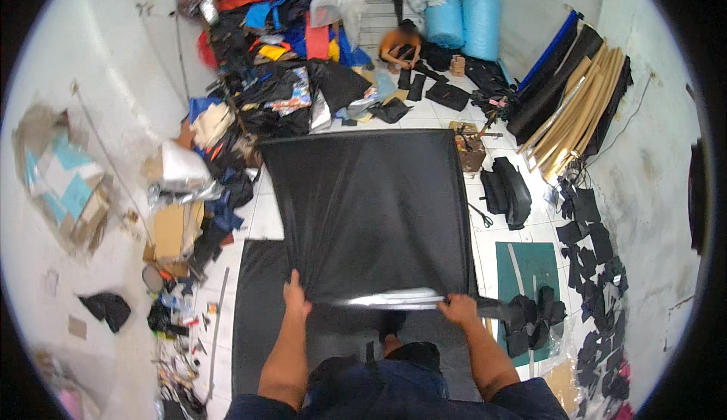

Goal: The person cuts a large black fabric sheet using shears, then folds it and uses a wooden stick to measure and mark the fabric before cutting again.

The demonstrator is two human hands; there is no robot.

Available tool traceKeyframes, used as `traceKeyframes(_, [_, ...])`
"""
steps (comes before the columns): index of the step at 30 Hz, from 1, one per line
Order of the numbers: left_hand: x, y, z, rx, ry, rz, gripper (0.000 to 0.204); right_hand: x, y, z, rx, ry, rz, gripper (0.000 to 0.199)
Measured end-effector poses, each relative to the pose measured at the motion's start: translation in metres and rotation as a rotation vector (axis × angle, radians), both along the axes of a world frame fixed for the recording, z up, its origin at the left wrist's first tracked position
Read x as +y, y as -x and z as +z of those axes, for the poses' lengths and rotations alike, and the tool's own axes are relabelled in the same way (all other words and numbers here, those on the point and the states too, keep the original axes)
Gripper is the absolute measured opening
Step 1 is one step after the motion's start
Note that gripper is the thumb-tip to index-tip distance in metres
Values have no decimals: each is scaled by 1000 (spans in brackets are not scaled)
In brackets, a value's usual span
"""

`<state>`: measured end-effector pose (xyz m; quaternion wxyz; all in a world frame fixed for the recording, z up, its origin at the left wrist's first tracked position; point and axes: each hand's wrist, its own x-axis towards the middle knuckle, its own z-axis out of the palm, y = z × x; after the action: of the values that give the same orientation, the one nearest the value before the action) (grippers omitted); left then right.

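Note:
My left hand (pixel 296 294) is closed on the near left corner of a large black fabric sheet (pixel 371 208). Closed as well, my right hand (pixel 459 310) grips the near right part of the same edge. Between the hands the edge is lifted and a shiny silver strip (pixel 394 298) shows along it. The sheet stretches away from me over the floor, with creases running from my left hand. Under it and toward my feet lies another dark sheet (pixel 257 306).
A green cutting mat (pixel 522 261) with metal rulers and black scraps lies at right, near scissors (pixel 480 215). Cardboard tubes (pixel 587 109) lean on the right wall. Heaped materials (pixel 280 64) fill the far left. A person (pixel 400 45) crouches at the back.

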<state>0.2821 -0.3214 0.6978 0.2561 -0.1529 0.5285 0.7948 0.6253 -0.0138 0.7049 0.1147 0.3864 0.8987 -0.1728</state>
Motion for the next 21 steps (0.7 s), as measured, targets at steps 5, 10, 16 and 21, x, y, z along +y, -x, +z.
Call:
traceKeyframes(5, [-9,-44,33,-64,50,39,72,-10,-18,27,89,-178,-10,60])
traceKeyframes(10, [-116,-142,18,-73,-110,-26,58,-113,-126,24,-31,-27,-43,58])
traceKeyframes(16, [-212,-254,9,-20,-77,14,56,-227,-235,6,11,-32,-15,52])
traceKeyframes(21, [-302,-389,-13,-115,14,70,55,-309,-368,-32,8,29,-15,48])
